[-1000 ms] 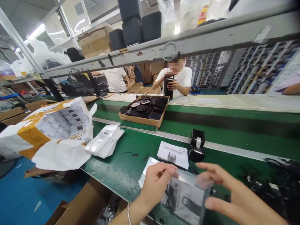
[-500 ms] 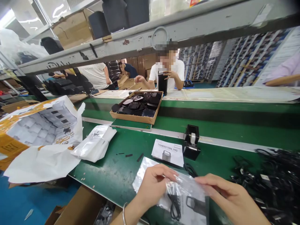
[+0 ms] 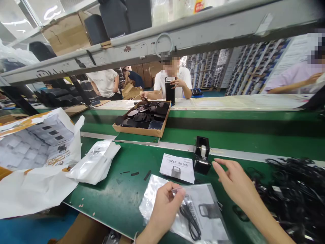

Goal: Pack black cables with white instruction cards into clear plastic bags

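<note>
My left hand (image 3: 166,206) pinches the top edge of a clear plastic bag (image 3: 215,223). Inside the bag lie a coiled black cable (image 3: 190,222) and a printed leaflet (image 3: 203,206) showing a lantern-like device. Beneath it, more clear bags (image 3: 149,196) lie on the green table. My right hand (image 3: 233,179) is off the bag, just right of a black tape dispenser (image 3: 202,156), its fingers partly spread and nothing visible in them. A stack of "Thunder Trail Pro" leaflets (image 3: 177,166) sits left of the dispenser.
A heap of black cables (image 3: 291,200) covers the right side. Farther back stands a cardboard tray (image 3: 138,130) of black parts. White pouches (image 3: 98,162) and an open printed bag (image 3: 63,135) lie left. A co-worker (image 3: 184,76) sits opposite, under an overhead shelf beam (image 3: 203,32).
My right hand has let go of the bag and moved up and right toward the tape dispenser. My left hand still grips the bag. The view has shifted slightly to the right.
</note>
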A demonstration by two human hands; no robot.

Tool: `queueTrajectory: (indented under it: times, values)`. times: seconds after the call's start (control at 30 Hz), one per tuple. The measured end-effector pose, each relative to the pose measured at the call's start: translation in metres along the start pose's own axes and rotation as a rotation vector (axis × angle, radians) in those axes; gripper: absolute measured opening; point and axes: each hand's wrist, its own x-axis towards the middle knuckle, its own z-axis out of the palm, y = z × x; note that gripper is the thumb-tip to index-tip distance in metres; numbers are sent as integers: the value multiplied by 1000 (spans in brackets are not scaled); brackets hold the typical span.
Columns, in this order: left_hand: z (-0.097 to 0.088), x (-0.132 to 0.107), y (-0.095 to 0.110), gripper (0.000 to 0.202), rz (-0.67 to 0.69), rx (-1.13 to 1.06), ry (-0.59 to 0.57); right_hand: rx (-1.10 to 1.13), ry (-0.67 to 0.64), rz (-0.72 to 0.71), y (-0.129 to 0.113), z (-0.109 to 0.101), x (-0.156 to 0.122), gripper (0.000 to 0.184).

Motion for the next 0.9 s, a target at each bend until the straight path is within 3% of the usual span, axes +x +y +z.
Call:
queueTrajectory:
  times: [0.1,0.2,0.33,0.47,0.6,0.7,0.73,0.8,0.9]
  values:
    - [-4,1,0,40,43,14,21,35,-53,37,-9,11,26,34]
    - [-8,0,2,38,41,41,40,180,-84,88,-14,20,32,32]
    - [-11,1,3,38,-7,21,61,305,-49,91,-9,30,13,40]
    - [-10,3,6,40,-9,-10,72,198,-20,60,9,36,-3,36]
    - [-10,2,7,37,7,23,101,92,-72,45,17,24,-17,31]
    - [-10,-1,7,34,12,56,104,159,-213,4,0,9,-39,36]
    - [-9,-3,7,34,19,63,100,225,-330,10,-8,7,-48,38]
    - [-5,-7,6,32,48,85,88,294,-482,57,-23,11,-61,40]
    - [1,-13,5,31,113,124,91,149,-539,106,-33,26,-69,42]
